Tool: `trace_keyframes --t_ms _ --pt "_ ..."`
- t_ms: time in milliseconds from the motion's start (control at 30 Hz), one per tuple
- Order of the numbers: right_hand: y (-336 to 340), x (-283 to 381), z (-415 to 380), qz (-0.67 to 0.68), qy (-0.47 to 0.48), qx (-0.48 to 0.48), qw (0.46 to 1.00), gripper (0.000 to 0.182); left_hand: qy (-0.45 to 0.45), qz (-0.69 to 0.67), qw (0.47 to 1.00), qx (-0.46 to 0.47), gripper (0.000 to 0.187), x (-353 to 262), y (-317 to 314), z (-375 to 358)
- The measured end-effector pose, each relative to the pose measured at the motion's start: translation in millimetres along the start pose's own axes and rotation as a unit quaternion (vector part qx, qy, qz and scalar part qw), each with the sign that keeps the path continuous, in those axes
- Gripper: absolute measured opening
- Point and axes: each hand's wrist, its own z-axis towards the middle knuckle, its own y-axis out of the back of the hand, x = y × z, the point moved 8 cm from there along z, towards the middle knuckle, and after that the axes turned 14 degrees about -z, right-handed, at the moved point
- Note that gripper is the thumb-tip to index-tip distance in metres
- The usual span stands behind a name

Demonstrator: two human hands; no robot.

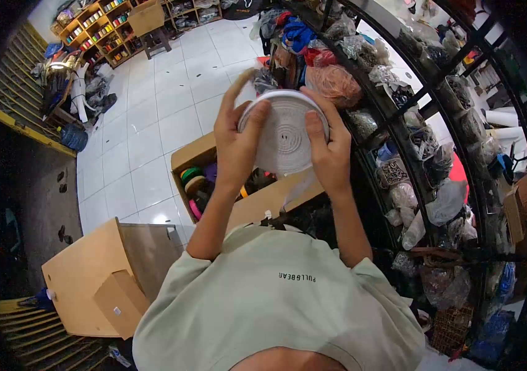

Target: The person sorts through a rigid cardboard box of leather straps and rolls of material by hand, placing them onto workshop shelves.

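A roll of white ribbon (285, 148), wound in a flat disc with rings around a small centre, is held up in front of my chest. My left hand (237, 133) grips its left rim, with the thumb on the flat face and the index finger lifted off. On the right rim, my right hand (331, 142) is closed with its thumb pressed on the face and fingers behind. A loose pale ribbon end (297, 190) hangs below the roll. Beneath my hands is an open cardboard box (198, 148) with several coloured rolls (194, 179) inside.
On the right, black metal shelving (427, 93) carries many plastic bags and baskets of small parts. A wooden cabinet (87, 278) stands at lower left. Thread spools fill a wooden rack (99, 28) at the back. A water jug (73, 138) sits by the yellow gate.
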Motion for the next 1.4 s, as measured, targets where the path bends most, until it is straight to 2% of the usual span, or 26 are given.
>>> trace_keyframes --t_ms 33,67,133,200,233,267,333,400,467,500,600,633,667,733,767,800,867,900,967,1000,1067,1100,1133,1233,1333,1400 --pt "5.3 -2.2 -1.6 -0.013 -0.003 -0.073 0.997 0.035 -0.026 -0.019 0.995 -0.096 0.046 6.4 11.9 -3.7" --pt "-1.0 -2.8 -3.4 -0.013 -0.004 -0.072 0.997 0.035 -0.051 -0.037 0.979 -0.192 0.045 13.3 25.4 -11.4" --pt "0.4 -1.4 -7.0 -0.044 0.002 -0.133 0.990 0.035 -0.046 -0.057 0.977 -0.200 0.052 24.4 29.4 -11.2" --pt "6.9 -5.4 1.9 -0.040 0.013 -0.089 0.995 0.036 -0.072 -0.122 0.984 -0.104 0.054 21.6 25.3 -0.3" --pt "5.7 -5.6 4.4 -0.035 0.024 -0.041 0.998 0.037 -0.011 -0.147 0.988 -0.047 0.054 17.8 22.1 3.2" --pt "7.7 -4.1 3.5 -0.034 0.022 -0.038 0.998 0.037 -0.009 -0.147 0.988 -0.051 0.054 9.0 28.2 5.1" --pt "-5.5 4.1 4.0 -0.031 0.048 0.051 0.997 0.037 0.041 -0.009 0.997 0.064 0.047 2.2 17.5 12.1" --pt "-7.2 3.0 4.8 -0.033 0.048 0.029 0.998 0.038 0.037 0.000 0.999 0.034 0.041 -0.9 14.1 7.2" --pt "-11.3 3.2 5.9 -0.036 0.048 0.006 0.998 0.040 -0.022 -0.023 0.992 -0.124 0.041 -4.9 26.1 -1.8" --pt "-11.8 1.0 5.1 -0.012 0.023 -0.033 0.999 0.041 -0.041 -0.087 0.977 -0.191 0.044 7.8 31.5 -7.4" --pt "-16.9 -2.9 -0.8 -0.015 0.011 -0.094 0.995 0.046 -0.080 -0.138 0.958 -0.239 0.048 32.2 37.5 -11.0" --pt "-11.9 -6.8 0.5 -0.002 0.007 -0.098 0.995 0.045 -0.083 -0.087 0.982 -0.146 0.062 26.3 35.3 -1.9" --pt "-5.5 -10.3 2.2 0.011 0.003 -0.101 0.995 0.044 -0.085 -0.090 0.982 -0.144 0.062 22.2 44.3 3.4" --pt "5.9 -5.9 6.6 0.037 0.007 -0.056 0.998 0.043 -0.005 -0.088 0.995 0.037 0.063 17.8 29.5 12.6" --pt "0.2 0.8 6.6 0.003 0.024 0.011 1.000 0.043 0.023 -0.094 0.989 0.110 0.066 9.1 24.2 17.4" --pt "-9.8 5.9 6.5 -0.030 0.046 0.076 0.996 0.042 0.050 -0.022 0.992 0.113 0.065 -7.1 16.8 17.5" --pt "-17.2 10.6 8.2 -0.025 0.063 0.052 0.996 0.042 0.076 0.006 0.992 0.105 0.063 -1.2 25.2 23.4" --pt "-13.7 11.0 10.8 -0.023 0.046 0.001 0.999 0.042 0.074 0.006 0.992 0.105 0.063 0.5 19.0 19.6" --pt "-8.5 6.3 12.2 -0.009 0.002 -0.078 0.997 0.045 -0.032 -0.006 0.994 -0.100 0.057 -7.1 25.0 9.5" --pt "-14.0 6.8 11.9 -0.009 0.001 -0.079 0.997 0.045 -0.032 -0.006 0.995 -0.100 0.057 3.4 17.4 8.6" --pt "-8.2 11.5 7.4 -0.037 0.033 -0.179 0.983 0.046 -0.083 -0.134 0.967 -0.201 0.063 23.4 28.2 2.7" --pt "-3.3 2.1 9.5 -0.038 0.041 -0.185 0.981 0.044 -0.121 -0.030 0.981 -0.146 0.062 14.6 28.6 9.0" --pt "8.4 3.8 12.6 -0.042 0.044 -0.189 0.980 0.044 -0.124 -0.034 0.982 -0.142 0.062 7.1 31.9 13.5" --pt "8.7 20.4 20.2 -0.036 0.072 0.011 0.997 0.040 -0.013 -0.051 0.994 0.101 0.072 0.7 21.1 28.5" --pt "1.4 22.9 19.9 -0.014 0.066 0.009 0.998 0.040 0.009 -0.013 0.995 0.099 0.072 -14.3 14.3 29.1" --pt "-5.4 23.1 22.1 -0.013 0.049 -0.008 0.999 0.044 -0.052 -0.047 0.996 -0.049 0.065 -23.0 17.3 17.9"
